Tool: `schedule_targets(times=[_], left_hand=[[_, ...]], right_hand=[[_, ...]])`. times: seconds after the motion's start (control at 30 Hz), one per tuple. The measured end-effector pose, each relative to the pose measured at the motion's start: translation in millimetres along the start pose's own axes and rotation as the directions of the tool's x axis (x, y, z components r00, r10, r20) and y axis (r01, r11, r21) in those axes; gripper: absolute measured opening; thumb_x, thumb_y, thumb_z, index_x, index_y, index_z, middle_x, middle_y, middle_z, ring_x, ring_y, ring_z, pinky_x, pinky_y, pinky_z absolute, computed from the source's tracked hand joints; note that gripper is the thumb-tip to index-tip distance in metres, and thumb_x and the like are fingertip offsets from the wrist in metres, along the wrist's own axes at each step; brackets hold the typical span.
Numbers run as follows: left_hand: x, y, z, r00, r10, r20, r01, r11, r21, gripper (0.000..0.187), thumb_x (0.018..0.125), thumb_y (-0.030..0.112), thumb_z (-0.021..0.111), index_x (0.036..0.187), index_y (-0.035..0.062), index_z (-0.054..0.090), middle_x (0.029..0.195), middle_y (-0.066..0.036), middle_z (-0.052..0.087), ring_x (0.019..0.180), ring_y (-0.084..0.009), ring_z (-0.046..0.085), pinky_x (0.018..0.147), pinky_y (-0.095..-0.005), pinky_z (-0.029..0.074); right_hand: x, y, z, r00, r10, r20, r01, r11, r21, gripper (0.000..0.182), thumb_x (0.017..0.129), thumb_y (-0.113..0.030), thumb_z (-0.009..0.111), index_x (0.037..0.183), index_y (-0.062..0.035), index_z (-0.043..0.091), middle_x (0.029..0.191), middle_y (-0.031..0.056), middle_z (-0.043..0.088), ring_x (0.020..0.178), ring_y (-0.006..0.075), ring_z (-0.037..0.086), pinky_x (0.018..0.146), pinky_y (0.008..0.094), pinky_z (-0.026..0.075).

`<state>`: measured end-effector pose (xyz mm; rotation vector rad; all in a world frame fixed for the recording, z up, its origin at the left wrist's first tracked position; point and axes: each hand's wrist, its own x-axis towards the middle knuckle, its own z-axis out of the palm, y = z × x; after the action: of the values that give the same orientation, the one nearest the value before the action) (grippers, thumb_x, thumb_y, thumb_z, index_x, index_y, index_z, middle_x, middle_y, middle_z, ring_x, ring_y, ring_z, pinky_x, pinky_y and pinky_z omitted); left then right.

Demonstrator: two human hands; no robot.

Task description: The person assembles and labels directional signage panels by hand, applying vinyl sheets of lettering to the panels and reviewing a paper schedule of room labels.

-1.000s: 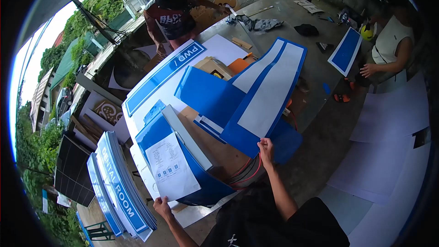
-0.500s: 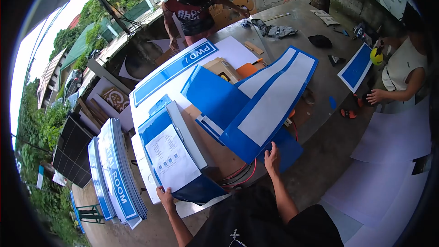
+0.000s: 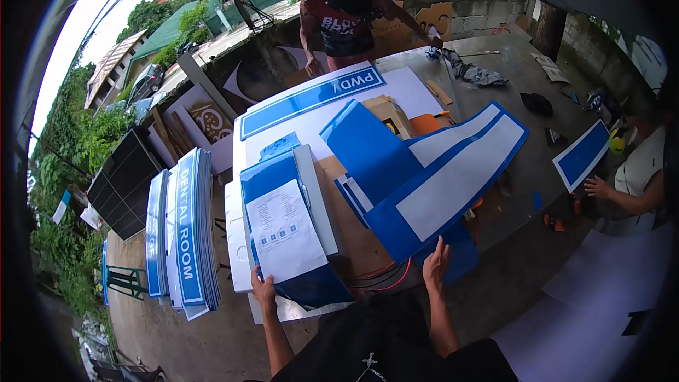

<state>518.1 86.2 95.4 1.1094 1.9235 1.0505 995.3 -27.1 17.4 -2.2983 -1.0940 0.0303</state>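
Note:
My left hand point(image 3: 264, 291) is closed at the lower left corner of a printed paper sheet point(image 3: 283, 219), its fingertips right at the edge. That paper lies on a blue-covered box-like piece point(image 3: 311, 288) beside me. My right hand point(image 3: 436, 266) is at the near edge of a large blue sheet with long white panels point(image 3: 453, 191), index finger pointing up along it and the other fingers curled. The sheet slants across the table, over another blue piece point(image 3: 458, 260). A small blue-and-white strip point(image 3: 353, 197) is by its left end.
A PWD sign point(image 3: 311, 101) lies at the far side, near a cardboard box point(image 3: 387, 114). Stacked DENTAL ROOM signs point(image 3: 187, 223) stand at left. One person point(image 3: 346, 28) leans over the far table; another point(image 3: 636, 170) at right handles a blue panel point(image 3: 581, 154). Red cables point(image 3: 392, 279) hang at the near edge.
The view has swung left, so everything appears shifted right. Both my hands stay at the same edges. The person at right has a hand at the blue panel's lower edge.

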Motion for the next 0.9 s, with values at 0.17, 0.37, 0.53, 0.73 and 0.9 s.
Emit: schedule_targets(times=[0.17,0.37,0.53,0.73,0.9], left_hand=[[-11,29,-4,0.998,-0.043,0.044,0.046,0.997,-0.059,0.049,0.081,-0.003,0.055,0.129,0.0056,0.051,0.092,-0.011,0.060,0.070,-0.0147,0.056,0.062,-0.0274,0.048],[-13,48,-25,0.994,0.045,-0.098,-0.071,0.957,-0.282,0.044,0.080,-0.002,0.051,0.124,0.0000,0.054,0.065,-0.002,0.053,0.040,-0.0056,0.041,0.036,-0.0221,0.033],[-4,43,-71,0.922,-0.046,-0.384,-0.151,0.872,-0.466,0.036,0.088,-0.005,0.048,0.122,0.0000,0.056,0.084,-0.007,0.061,0.043,-0.0050,0.040,0.037,-0.0208,0.032],[-12,4,-122,0.878,-0.264,-0.398,-0.054,0.773,-0.632,0.037,0.088,-0.005,0.048,0.125,-0.0012,0.053,0.095,-0.010,0.065,0.042,-0.0054,0.039,0.036,-0.0189,0.030],[-33,-22,-140,0.870,-0.437,-0.230,0.087,0.595,-0.799,0.039,0.090,-0.002,0.049,0.129,0.0042,0.049,0.088,-0.007,0.065,0.041,-0.0076,0.043,0.035,-0.0195,0.032]], right_hand=[[8,-15,-16,0.990,-0.005,-0.139,0.014,0.998,0.065,0.048,0.084,0.004,0.045,0.132,0.0017,0.046,0.103,0.0195,0.048,0.093,0.0344,0.051,0.085,0.0427,0.044],[14,-55,-28,0.967,-0.106,-0.233,0.163,0.956,0.242,0.028,0.082,0.006,0.049,0.107,-0.0005,0.059,0.104,0.0188,0.051,0.096,0.0343,0.052,0.085,0.0440,0.044],[11,-140,-34,0.915,-0.403,0.031,0.355,0.836,0.418,0.015,0.081,0.004,0.056,0.093,-0.0015,0.063,0.096,0.0143,0.058,0.097,0.0321,0.055,0.084,0.0416,0.045],[-19,-259,-23,0.614,-0.770,0.171,0.604,0.599,0.525,0.021,0.083,-0.007,0.062,0.104,-0.0020,0.063,0.111,0.0158,0.057,0.111,0.0336,0.054,0.096,0.0425,0.044],[-29,-325,24,0.555,-0.771,0.312,0.654,0.636,0.409,0.050,0.090,-0.030,0.060,0.133,-0.0056,0.051,0.144,0.0235,0.037,0.137,0.0400,0.031,0.111,0.0507,0.029]])
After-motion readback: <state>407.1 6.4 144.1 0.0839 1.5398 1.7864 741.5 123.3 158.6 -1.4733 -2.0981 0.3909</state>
